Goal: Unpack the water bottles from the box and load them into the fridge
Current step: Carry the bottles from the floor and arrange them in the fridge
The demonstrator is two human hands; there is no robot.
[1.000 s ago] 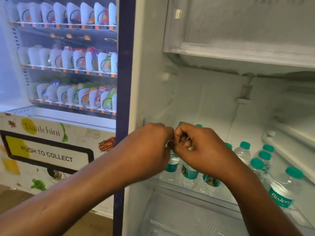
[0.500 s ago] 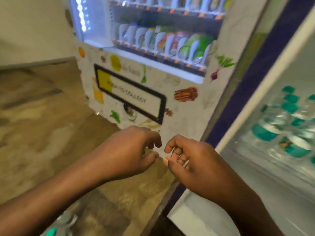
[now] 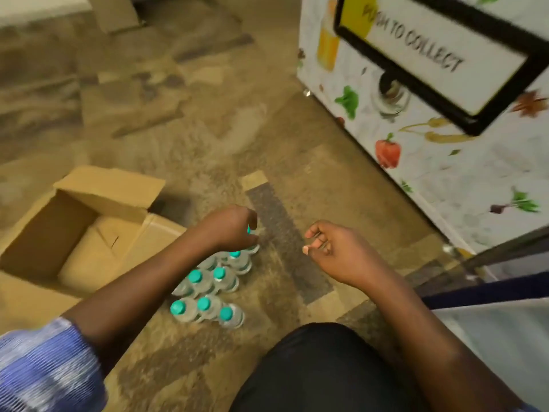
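Several clear water bottles (image 3: 208,288) with teal caps stand in a cluster on the floor, right of an open cardboard box (image 3: 44,230) whose visible inside holds nothing. My left hand (image 3: 230,228) is over the far end of the cluster, fingers and thumb curled round the teal cap of the farthest bottle (image 3: 248,230). My right hand (image 3: 335,249) hovers to the right of the bottles, fingers loosely curled, holding nothing. The fridge's lower edge (image 3: 493,331) shows at the lower right; its shelves are out of view.
A vending machine (image 3: 445,162) with a "push to collect" flap (image 3: 430,52) stands at the upper right. Another piece of cardboard (image 3: 114,11) lies at the far top. My dark-clothed knee (image 3: 315,370) fills the bottom centre. Patterned brown floor surrounds the bottles.
My view has swung from the fridge shelf down to the floor. Both hands left the fridge and dropped; my left hand now reaches the bottles beside the box.
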